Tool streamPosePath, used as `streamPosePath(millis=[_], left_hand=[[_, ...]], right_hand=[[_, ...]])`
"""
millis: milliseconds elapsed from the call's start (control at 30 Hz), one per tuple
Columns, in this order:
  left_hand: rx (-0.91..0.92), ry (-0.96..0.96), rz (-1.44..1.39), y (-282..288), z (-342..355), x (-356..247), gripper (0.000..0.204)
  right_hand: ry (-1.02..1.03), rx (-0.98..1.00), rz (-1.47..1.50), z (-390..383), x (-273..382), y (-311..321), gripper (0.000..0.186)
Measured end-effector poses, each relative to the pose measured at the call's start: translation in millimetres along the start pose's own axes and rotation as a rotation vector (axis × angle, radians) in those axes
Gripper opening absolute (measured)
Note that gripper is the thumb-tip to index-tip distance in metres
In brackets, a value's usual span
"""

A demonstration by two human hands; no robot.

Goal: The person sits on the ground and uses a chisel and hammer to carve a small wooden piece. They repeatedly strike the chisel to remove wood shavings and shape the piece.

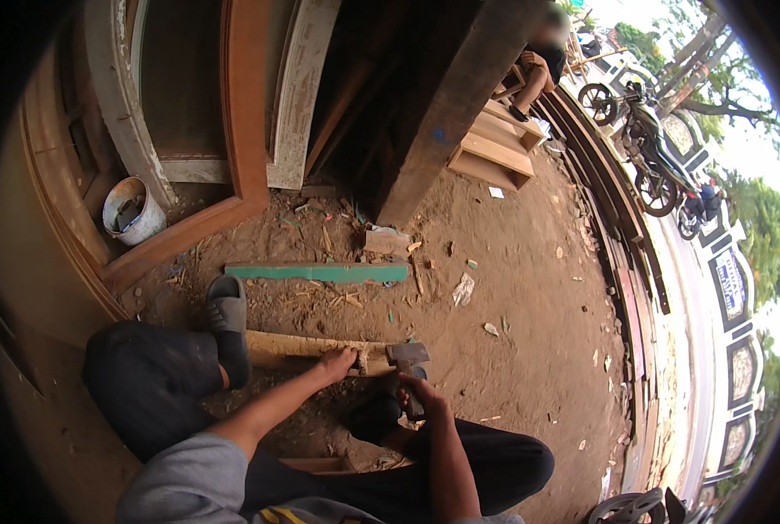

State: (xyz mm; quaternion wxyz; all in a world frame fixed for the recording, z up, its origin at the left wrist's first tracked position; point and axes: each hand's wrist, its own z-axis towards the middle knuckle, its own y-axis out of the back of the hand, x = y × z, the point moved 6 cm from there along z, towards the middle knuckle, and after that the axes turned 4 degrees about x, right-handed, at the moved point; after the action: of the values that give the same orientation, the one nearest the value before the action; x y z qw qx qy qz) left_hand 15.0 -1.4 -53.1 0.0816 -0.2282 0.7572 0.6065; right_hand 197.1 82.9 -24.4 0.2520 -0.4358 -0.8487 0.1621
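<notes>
A pale, rough wooden beam (289, 347) lies crosswise in front of me between my feet. My left hand (338, 363) is closed on the beam near its right part, where the wood looks chipped. My right hand (421, 395) grips the handle of a hatchet, whose broad dark metal head (407, 353) is at the beam's right end, just right of my left hand. Whether the blade touches the wood I cannot tell.
A green plank (316, 272) lies ahead among scraps. Door frames (246, 113) and a white bucket (134, 210) stand at left, beside a dark post (442, 131). Wooden boxes (495, 153), a seated person (538, 70), stacked boards (608, 218) and a motorcycle (643, 140) are at right.
</notes>
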Motion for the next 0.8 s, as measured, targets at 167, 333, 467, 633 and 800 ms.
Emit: streamPosePath(millis=[167, 333, 467, 633, 800], left_hand=[[-0.002, -0.008, -0.01, 0, 7, 4, 0.039], [0.048, -0.011, 0.005, -1, 14, 3, 0.036], [0.047, -0.006, -0.021, 3, 9, -4, 0.036], [0.005, 0.012, 0.08, 1, 5, -1, 0.022], [0.064, 0.046, 0.026, 5, 5, -1, 0.019]], right_hand=[[0.04, -0.041, -0.02, -1, 9, -1, 0.025], [0.028, -0.045, -0.04, -6, 6, -7, 0.023], [-0.036, -0.045, 0.063, -5, -1, -1, 0.031], [-0.071, -0.001, 0.063, -6, -2, -3, 0.029], [-0.021, -0.016, 0.013, -5, 0, -2, 0.025]])
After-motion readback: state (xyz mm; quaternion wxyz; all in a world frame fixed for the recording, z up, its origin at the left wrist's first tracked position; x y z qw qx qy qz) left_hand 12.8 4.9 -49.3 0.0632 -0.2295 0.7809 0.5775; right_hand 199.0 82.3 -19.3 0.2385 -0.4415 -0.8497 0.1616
